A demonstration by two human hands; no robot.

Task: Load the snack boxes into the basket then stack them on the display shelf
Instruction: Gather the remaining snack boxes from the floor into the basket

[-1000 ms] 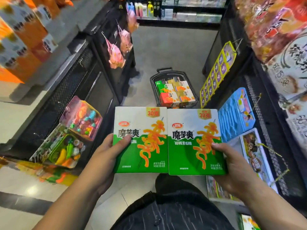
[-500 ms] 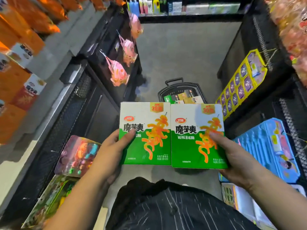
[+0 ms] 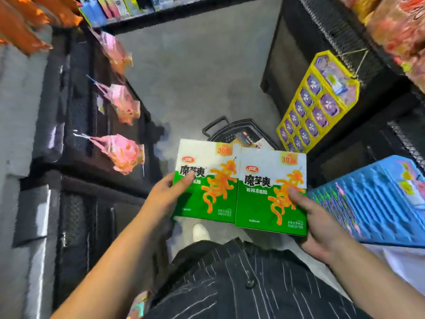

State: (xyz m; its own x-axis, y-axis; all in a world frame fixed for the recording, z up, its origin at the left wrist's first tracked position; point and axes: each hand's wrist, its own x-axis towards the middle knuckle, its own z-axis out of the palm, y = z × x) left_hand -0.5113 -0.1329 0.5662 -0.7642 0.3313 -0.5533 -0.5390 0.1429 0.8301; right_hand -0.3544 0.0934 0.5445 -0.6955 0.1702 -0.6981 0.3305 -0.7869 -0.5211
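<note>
Now, two snack boxes [image 3: 205,187] (long axes parallel), tops toward basket [image 3: 232,132] — fingers [image 3: 296,196] round each.

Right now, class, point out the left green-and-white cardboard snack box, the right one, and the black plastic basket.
Left green-and-white cardboard snack box [image 3: 207,180]: head view, front face centre.
Right green-and-white cardboard snack box [image 3: 269,192]: head view, front face centre.
Black plastic basket [image 3: 243,125]: head view, far rim.
</note>
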